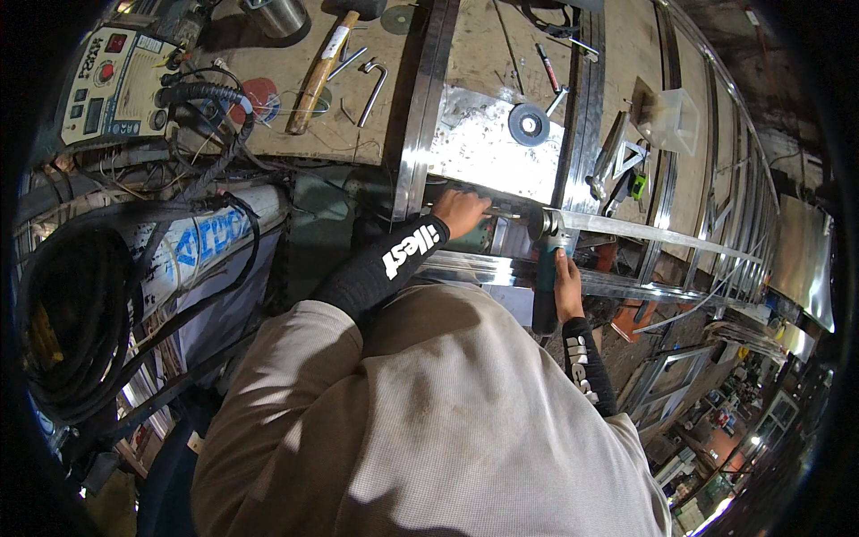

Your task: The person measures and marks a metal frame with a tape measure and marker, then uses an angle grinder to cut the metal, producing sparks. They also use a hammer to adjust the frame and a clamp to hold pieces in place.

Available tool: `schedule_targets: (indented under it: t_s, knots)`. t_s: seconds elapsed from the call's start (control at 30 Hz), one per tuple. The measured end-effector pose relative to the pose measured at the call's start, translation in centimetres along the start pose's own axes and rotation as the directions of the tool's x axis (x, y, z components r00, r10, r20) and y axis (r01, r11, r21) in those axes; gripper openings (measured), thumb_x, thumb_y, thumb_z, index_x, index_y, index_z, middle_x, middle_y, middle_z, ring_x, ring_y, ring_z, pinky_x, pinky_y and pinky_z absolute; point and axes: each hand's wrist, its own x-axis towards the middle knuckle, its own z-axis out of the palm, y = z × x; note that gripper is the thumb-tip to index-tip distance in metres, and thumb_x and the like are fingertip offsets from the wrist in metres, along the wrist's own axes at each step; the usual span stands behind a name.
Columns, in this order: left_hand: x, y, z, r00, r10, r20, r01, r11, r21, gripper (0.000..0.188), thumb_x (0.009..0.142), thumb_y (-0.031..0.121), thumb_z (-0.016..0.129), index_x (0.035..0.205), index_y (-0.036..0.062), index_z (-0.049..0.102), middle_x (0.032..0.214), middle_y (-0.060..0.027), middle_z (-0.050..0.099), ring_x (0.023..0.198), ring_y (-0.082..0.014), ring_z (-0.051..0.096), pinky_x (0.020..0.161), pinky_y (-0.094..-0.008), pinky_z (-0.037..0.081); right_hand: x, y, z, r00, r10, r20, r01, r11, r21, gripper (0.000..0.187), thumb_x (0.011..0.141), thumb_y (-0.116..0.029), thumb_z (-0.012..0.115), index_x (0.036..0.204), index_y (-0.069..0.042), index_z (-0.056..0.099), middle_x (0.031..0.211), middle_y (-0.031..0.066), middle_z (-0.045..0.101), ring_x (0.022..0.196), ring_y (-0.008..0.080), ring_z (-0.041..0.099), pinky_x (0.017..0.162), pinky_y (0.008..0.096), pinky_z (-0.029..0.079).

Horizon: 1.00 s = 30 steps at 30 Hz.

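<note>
My right hand [566,285] is closed around the teal and black body of an angle grinder [543,285], which is held upright near the table's front edge. The grinder's metal head points away from me, with a dark round part at its left side. Left of the head, my left hand [461,213] is closed, its fingers curled. A slender piece [506,215] runs from those fingers toward the grinder head; its kind is not clear. Just beyond lies a dark grinding disc [529,124] on a shiny metal sheet [465,152].
A hammer [324,72] and bent metal rods [372,91] lie at the back left, near a welding machine [112,89] and a white cylinder [210,237]. Long metal profiles [416,143] cross the table. To the right are a clamp [617,157] and a clear plastic container [671,121].
</note>
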Motion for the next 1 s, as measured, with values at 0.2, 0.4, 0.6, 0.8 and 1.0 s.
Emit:
schedule_targets:
  t_s: [0.2,0.4,0.6,0.8,1.0]
  knots:
    - [-0.2,0.2,-0.9,1.000,0.005,0.030,-0.004,1.000,-0.005,0.022,0.093,0.027,0.068,0.109,0.0122,0.069,0.097,-0.0125,0.073,0.094,-0.0351,0.072,0.079,-0.0509,0.055,-0.6,-0.2,0.2,0.999,0.004,-0.045,-0.008,0.997,-0.080,0.087,0.104,-0.053,0.062,0.148,0.018,0.039,0.136,0.0141,0.060,0.123,0.0162,0.055,0.106,0.0266,0.040]
    - [-0.5,0.7,-1.6,0.999,0.037,0.018,-0.036,0.999,-0.016,0.023,0.090,0.025,0.070,0.109,0.0122,0.068,0.096,-0.0116,0.071,0.094,-0.0352,0.072,0.079,-0.0518,0.054,-1.2,0.0,0.1,0.997,-0.070,-0.030,0.069,0.997,-0.022,0.077,0.104,-0.054,0.061,0.137,0.015,0.052,0.117,0.0070,0.063,0.105,0.0120,0.055,0.092,0.0249,0.044]
    - [-1.2,1.4,-1.8,0.998,0.056,-0.018,-0.057,0.998,-0.022,0.026,0.089,0.023,0.070,0.113,0.0125,0.067,0.099,-0.0111,0.070,0.097,-0.0352,0.070,0.080,-0.0503,0.053,-1.9,-0.4,-0.3,0.998,-0.066,-0.008,0.065,0.990,-0.124,0.080,0.103,-0.062,0.056,0.138,0.011,0.056,0.128,0.0102,0.063,0.117,0.0172,0.054,0.106,0.0305,0.040]
    - [-1.6,2.1,-2.6,0.998,0.058,-0.018,-0.059,0.998,-0.011,0.029,0.090,0.023,0.070,0.117,0.0124,0.066,0.100,-0.0113,0.070,0.099,-0.0357,0.070,0.082,-0.0501,0.053,-3.0,-0.3,-0.6,0.989,-0.140,-0.051,0.137,0.989,-0.058,0.071,0.105,-0.053,0.059,0.135,0.012,0.057,0.109,0.0025,0.062,0.095,0.0093,0.050,0.083,0.0247,0.043]
    - [-2.2,3.6,-4.6,0.992,-0.046,-0.117,0.025,0.983,-0.180,0.030,0.096,0.034,0.071,0.104,0.0050,0.070,0.095,-0.0169,0.068,0.094,-0.0377,0.069,0.082,-0.0472,0.054,-4.5,0.1,-2.3,0.995,-0.061,0.080,0.051,0.992,0.117,0.083,0.102,-0.054,0.065,0.148,0.012,0.045,0.127,0.0094,0.063,0.113,0.0145,0.056,0.098,0.0291,0.045]
